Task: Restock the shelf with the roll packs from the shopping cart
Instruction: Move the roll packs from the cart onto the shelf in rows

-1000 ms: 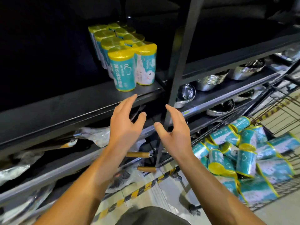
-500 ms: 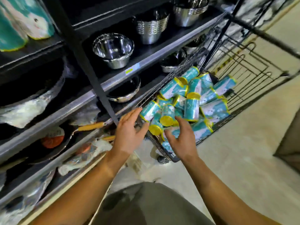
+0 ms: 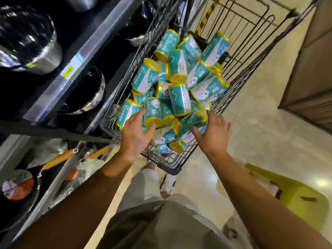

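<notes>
Several teal roll packs with yellow ends lie heaped in the black wire shopping cart. My left hand reaches over the near left of the heap with its fingers spread, touching a teal pack. On the near right of the heap, my right hand has its fingers apart and rests against another pack. Neither hand has closed around a pack. The dark metal shelf runs along the left; its upper level with the stocked packs is out of view.
Steel bowls and pots fill the shelf levels on the left. Pans with wooden handles and plastic-wrapped goods lie on the lowest level. A yellow-green stool stands on the pale floor at right, and a brown panel is beyond.
My view has swung down from the stocked shelf to the cart. Both hands have moved from in front of the shelf onto the heap of packs.
</notes>
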A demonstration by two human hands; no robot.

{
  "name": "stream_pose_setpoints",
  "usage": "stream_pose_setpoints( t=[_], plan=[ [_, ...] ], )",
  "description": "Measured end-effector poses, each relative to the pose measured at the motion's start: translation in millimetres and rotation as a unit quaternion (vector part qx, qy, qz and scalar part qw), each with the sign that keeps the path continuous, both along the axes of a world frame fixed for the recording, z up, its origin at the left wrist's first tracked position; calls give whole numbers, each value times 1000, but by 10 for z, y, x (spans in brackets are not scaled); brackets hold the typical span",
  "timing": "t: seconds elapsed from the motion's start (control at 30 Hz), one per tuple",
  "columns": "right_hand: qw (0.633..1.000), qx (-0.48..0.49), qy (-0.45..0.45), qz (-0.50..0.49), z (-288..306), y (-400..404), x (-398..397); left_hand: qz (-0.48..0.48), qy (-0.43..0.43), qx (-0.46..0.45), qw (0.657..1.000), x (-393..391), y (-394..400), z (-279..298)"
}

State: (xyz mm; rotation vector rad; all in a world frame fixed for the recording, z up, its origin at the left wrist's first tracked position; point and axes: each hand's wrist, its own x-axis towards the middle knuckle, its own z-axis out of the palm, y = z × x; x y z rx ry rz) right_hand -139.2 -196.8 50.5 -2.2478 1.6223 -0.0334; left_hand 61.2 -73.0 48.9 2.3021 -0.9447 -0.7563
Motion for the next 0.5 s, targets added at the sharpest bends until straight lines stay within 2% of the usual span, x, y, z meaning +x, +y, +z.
stream_pose_setpoints(
  t=[0.1,0.2,0.33,0.5],
  plan=[
    [996,50,77,-10,-152,-91,57,-19,16,31,999,115,-219,-275],
    [993,64,93,-30,-288,-29,143,-30,39,76,996,195,-427,-525],
    [997,34,38,-58,-400,58,233,4,93,141,986,314,-624,-855],
    [994,31,-87,-63,-521,72,359,80,136,209,965,405,-874,-1143]
  ],
)
